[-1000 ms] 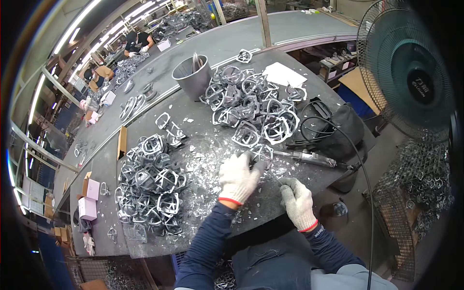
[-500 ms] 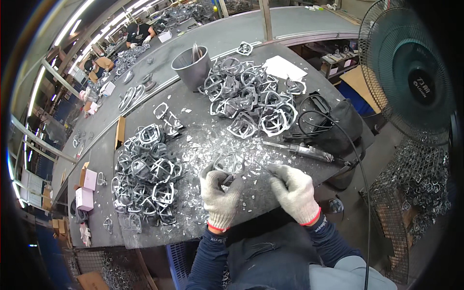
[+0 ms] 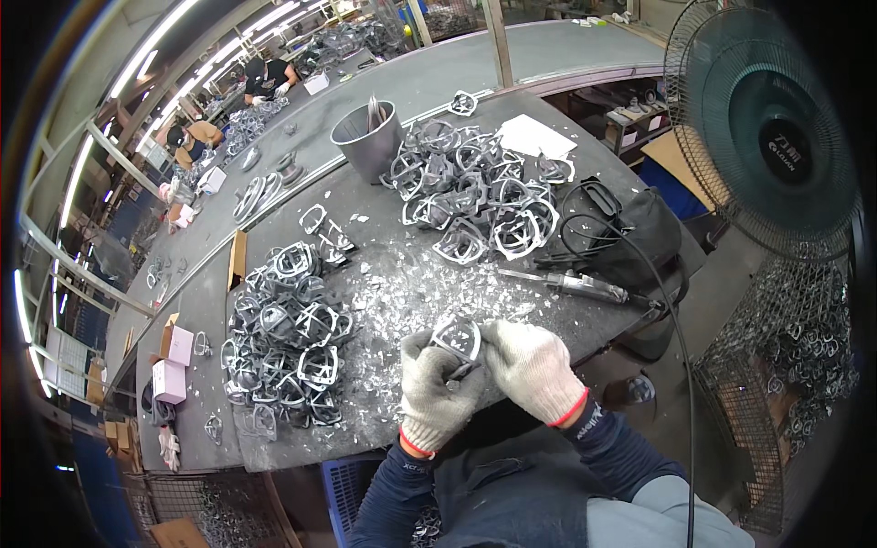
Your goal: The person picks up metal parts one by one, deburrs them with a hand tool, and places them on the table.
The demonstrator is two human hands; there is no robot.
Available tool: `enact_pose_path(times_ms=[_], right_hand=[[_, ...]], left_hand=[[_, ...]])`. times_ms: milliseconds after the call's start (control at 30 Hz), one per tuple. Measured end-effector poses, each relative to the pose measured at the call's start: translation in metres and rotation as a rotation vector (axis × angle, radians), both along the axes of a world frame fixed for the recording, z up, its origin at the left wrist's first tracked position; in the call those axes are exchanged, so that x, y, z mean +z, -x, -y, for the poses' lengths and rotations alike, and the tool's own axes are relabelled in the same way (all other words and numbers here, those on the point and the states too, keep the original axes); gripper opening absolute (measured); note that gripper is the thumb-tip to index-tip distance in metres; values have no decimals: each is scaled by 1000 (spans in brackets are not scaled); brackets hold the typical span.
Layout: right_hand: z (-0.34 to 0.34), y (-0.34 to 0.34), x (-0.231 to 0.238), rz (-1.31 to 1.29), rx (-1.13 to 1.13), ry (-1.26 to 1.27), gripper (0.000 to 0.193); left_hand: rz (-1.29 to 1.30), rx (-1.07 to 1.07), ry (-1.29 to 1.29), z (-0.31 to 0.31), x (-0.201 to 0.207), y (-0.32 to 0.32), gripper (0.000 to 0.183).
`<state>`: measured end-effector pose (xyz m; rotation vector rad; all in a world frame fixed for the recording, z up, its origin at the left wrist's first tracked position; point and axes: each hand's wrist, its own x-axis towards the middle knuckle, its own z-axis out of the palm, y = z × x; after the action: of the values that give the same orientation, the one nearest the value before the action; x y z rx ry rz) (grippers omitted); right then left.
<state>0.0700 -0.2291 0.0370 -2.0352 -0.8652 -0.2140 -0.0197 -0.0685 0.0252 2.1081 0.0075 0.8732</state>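
Grasping a silvery-grey, open-framed, apparently metal ring (image 3: 471, 340), the white-knit-gloved left hand (image 3: 435, 388) had its fingers closed about its near and left edges, over the near part of the dark, flat worktop (image 3: 393, 239). The white-knit-gloved right hand (image 3: 532, 370) was at the ring's right edge; whether it gripped anything could not be told. The ring was judged light and stiff, with thin, possibly brittle walls and sharp edges; its outer rim appeared the best hold. Beyond lay loose silvery flakes (image 3: 411, 300) and a large heap of similar grey frames (image 3: 470, 187).
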Motion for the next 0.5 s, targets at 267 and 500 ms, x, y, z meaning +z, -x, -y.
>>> enact_pose_path(times_ms=[267,500], right_hand=[[2,23,28,-285,124,-147,17],[-6,5,38,-253,96,-284,15]], left_hand=[[1,257,-116,-55,4,-18,25],[-11,74,-191,-36,23,-13,27]])
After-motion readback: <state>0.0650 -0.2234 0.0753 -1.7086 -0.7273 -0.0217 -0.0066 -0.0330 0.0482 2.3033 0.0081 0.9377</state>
